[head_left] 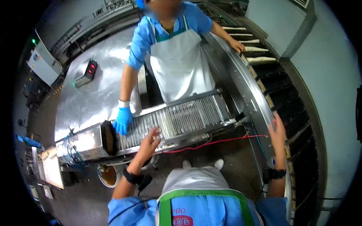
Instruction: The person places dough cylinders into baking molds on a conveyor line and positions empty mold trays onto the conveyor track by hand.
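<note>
My left hand is at the near edge of a short metal slatted conveyor, fingers apart and nothing in them. At the side rail of a long line of black trays, my right hand is open with its fingers stretched out. Whether it touches the rail, I cannot tell. Pale dough strips lie in the trays farther up the line, beyond my right hand.
Across the conveyor stands a co-worker in a white apron, a blue-gloved hand on the conveyor's left end. A metal housing adjoins that end. A red cable runs below the conveyor, and a bucket sits on the floor.
</note>
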The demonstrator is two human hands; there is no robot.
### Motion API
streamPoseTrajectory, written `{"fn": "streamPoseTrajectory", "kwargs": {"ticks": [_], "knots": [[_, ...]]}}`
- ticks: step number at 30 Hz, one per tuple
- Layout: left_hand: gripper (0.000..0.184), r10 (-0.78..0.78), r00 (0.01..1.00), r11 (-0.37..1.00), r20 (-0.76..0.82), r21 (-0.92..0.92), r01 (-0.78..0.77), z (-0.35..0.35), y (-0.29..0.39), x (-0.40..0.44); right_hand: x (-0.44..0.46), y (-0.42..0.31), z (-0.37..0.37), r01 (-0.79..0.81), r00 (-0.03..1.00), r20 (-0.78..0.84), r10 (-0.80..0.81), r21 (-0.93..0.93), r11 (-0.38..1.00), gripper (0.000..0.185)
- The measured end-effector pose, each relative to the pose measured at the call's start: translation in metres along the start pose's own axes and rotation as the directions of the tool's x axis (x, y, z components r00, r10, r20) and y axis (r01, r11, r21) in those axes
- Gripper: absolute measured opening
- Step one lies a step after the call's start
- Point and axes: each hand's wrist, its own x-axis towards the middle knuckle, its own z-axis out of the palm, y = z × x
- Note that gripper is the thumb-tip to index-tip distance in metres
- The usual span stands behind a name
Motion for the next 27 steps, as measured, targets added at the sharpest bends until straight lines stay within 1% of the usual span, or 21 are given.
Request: {"fn": "streamPoseTrajectory", "kwargs": {"ticks": [1, 2, 3, 4, 6, 8, 10, 11, 14, 15, 16, 17, 18, 19, 20, 21, 22, 23, 24, 26, 27], "knots": [[0.055, 0.039, 0.997, 0.999, 0.064, 0.014, -0.040, 0.003, 0.006, 0.014, 0.003, -0.021, 0.009, 0.155, 0.988, 0.028, -0.154, -0.034, 0.987, 0.057], [0.061, 0.156, 0.987, 0.987, 0.026, -0.028, -0.155, 0.011, 0.013, 0.026, 0.006, -0.043, 0.022, 0.333, 0.941, 0.077, -0.329, -0.044, 0.942, 0.059], [0.067, 0.176, 0.984, 0.983, 0.033, -0.049, -0.175, 0.016, 0.051, 0.029, 0.009, -0.064, 0.034, 0.365, 0.927, 0.104, -0.360, -0.029, 0.931, 0.059], [0.070, 0.269, 0.963, 0.961, -0.005, -0.058, -0.269, 0.028, 0.058, 0.038, 0.010, -0.087, 0.046, 0.415, 0.901, 0.139, -0.411, -0.001, 0.910, 0.059], [0.078, 0.345, 0.928, 0.935, -0.141, -0.041, -0.353, 0.045, 0.066, 0.047, 0.014, -0.117, 0.070, 0.488, 0.821, 0.260, -0.509, 0.145, 0.861, 0.062], [0.081, 0.281, 0.925, 0.928, -0.257, -0.172, -0.330, 0.038, 0.075, 0.031, 0.005, -0.142, 0.083, 0.563, 0.724, 0.322, -0.611, 0.237, 0.792, 0.062], [0.082, 0.082, 0.882, 0.973, -0.464, -0.155, -0.172, 0.023, 0.040, 0.012, -0.002, -0.152, 0.099, 0.630, 0.626, 0.388, -0.676, 0.259, 0.732, 0.062], [0.083, 0.138, 0.774, 0.951, -0.618, -0.135, -0.277, 0.017, -0.005, 0.004, 0.002, -0.150, 0.111, 0.621, 0.593, 0.427, -0.683, 0.297, 0.725, 0.062], [0.076, -0.261, 0.539, 0.860, -0.800, -0.447, -0.247, -0.014, -0.078, -0.074, 0.003, -0.145, 0.131, 0.608, 0.506, 0.511, -0.695, 0.361, 0.708, 0.064], [0.072, -0.421, 0.405, 0.788, -0.812, -0.548, -0.280, -0.019, -0.117, -0.096, 0.003, -0.143, 0.138, 0.629, 0.469, 0.547, -0.694, 0.345, 0.696, 0.064], [0.074, -0.696, 0.286, 0.657, -0.659, -0.745, -0.116, -0.038, -0.141, -0.119, 0.005, -0.155, 0.147, 0.651, 0.423, 0.597, -0.682, 0.324, 0.687, 0.064], [0.079, -0.766, 0.200, 0.587, -0.611, -0.791, -0.172, -0.048, -0.163, -0.140, 0.002, -0.161, 0.152, 0.653, 0.397, 0.617, -0.680, 0.330, 0.681, 0.064], [0.081, -0.801, 0.209, 0.534, -0.561, -0.827, -0.176, -0.052, -0.194, -0.158, -0.002, -0.163, 0.157, 0.659, 0.384, 0.622, -0.682, 0.333, 0.675, 0.064], [0.082, -0.842, 0.172, 0.482, -0.511, -0.856, -0.186, -0.053, -0.208, -0.169, -0.005, -0.170, 0.162, 0.670, 0.340, 0.632, -0.697, 0.358, 0.651, 0.064], [0.070, -0.866, 0.232, 0.387, -0.443, -0.887, -0.251, -0.050, -0.222, -0.177, -0.006, -0.174, 0.162, 0.683, 0.304, 0.646, -0.701, 0.366, 0.633, 0.065], [0.059, -0.879, 0.304, 0.318, -0.367, -0.927, -0.199, -0.045, -0.235, -0.181, -0.010, -0.176, 0.164, 0.663, 0.305, 0.665, -0.682, 0.365, 0.653, 0.065], [0.050, -0.881, 0.379, 0.248, -0.283, -0.959, -0.138, -0.041, -0.229, -0.180, -0.014, -0.177, 0.164, 0.705, 0.270, 0.655, -0.705, 0.364, 0.608, 0.065], [0.034, -0.872, 0.391, 0.277, -0.294, -0.955, -0.101, -0.030, -0.211, -0.174, -0.013, -0.176, 0.164, 0.700, 0.276, 0.670, -0.689, 0.351, 0.622, 0.065], [0.034, -0.872, 0.399, 0.268, -0.283, -0.959, -0.094, -0.018, -0.212, -0.167, -0.019, -0.176, 0.164, 0.697, 0.279, 0.670, -0.688, 0.351, 0.625, 0.064], [0.035, -0.851, 0.505, 0.228, -0.146, -0.968, 0.105, 0.013, -0.215, -0.145, -0.015, -0.171, 0.162, 0.709, 0.267, 0.682, -0.680, 0.339, 0.618, 0.064], [0.035, -0.859, 0.494, 0.256, -0.137, -0.950, 0.182, 0.029, -0.215, -0.136, -0.013, -0.170, 0.161, 0.722, 0.253, 0.684, -0.684, 0.337, 0.604, 0.064]]}}
